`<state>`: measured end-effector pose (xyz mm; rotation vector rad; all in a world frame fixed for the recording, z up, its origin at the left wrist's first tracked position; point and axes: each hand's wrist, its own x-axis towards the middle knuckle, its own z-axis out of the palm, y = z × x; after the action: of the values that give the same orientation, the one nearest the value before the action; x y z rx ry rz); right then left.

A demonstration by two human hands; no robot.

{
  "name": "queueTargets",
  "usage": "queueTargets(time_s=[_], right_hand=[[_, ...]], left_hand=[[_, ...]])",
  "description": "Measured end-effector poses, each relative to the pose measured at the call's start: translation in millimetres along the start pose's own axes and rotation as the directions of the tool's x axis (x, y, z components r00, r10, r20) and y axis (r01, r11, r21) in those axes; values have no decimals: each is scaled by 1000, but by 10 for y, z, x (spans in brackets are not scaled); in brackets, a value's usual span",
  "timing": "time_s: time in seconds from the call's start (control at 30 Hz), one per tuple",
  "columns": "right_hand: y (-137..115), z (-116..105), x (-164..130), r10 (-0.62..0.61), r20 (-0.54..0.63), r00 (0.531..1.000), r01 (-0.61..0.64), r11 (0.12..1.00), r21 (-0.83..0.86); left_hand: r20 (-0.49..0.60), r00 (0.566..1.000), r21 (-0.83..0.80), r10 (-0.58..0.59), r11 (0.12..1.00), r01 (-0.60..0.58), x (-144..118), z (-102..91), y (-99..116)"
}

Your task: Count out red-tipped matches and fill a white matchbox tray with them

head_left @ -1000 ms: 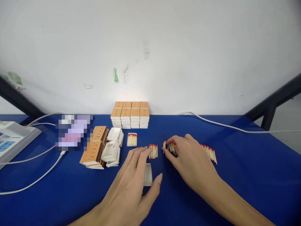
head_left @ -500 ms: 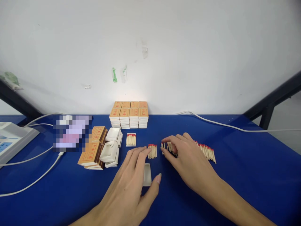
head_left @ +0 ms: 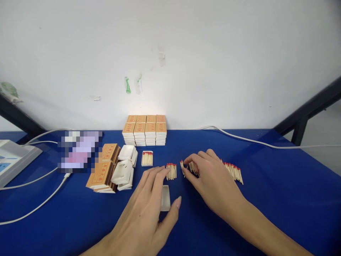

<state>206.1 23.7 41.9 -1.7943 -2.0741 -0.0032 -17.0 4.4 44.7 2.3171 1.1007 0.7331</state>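
My left hand (head_left: pixel 149 199) is open over an empty white matchbox tray (head_left: pixel 165 199), its index fingertip at the edge of a small bundle of red-headed matches (head_left: pixel 172 171). Just right of that bundle, my right hand (head_left: pixel 209 172) has its thumb and index finger closing on a few loose matches (head_left: pixel 182 165). More matches (head_left: pixel 191 168) lie partly hidden under this hand. Beyond its far side a row of matches (head_left: pixel 233 171) shows, heads pointing away from me. One tray full of matches (head_left: pixel 147 158) sits beyond my left fingers.
Orange-topped matchboxes (head_left: pixel 144 129) are stacked against the wall. On the left are matchbox sleeves (head_left: pixel 102 174), empty white trays (head_left: pixel 122 172), a blurred phone-like object (head_left: pixel 82 149) and a white device (head_left: pixel 18 158). White cables (head_left: pixel 247 141) cross the blue table (head_left: pixel 279 192).
My right thumb and index finger have shifted slightly, and the loose matches at their tips have tilted, with a red head now visible. My left hand stays nearly still. The view has shifted slightly.
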Motion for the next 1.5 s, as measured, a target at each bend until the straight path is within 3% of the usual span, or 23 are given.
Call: queueTargets(time_s=[0.67, 1.5], right_hand=[[-123, -59, -2, 73, 97, 993, -80, 994, 68], [-132, -20, 21, 71, 63, 995, -75, 995, 64]], left_hand=[[16, 1000, 26, 9, 1000, -10, 5, -5, -7], [19, 997, 39, 70, 997, -70, -9, 29, -32]])
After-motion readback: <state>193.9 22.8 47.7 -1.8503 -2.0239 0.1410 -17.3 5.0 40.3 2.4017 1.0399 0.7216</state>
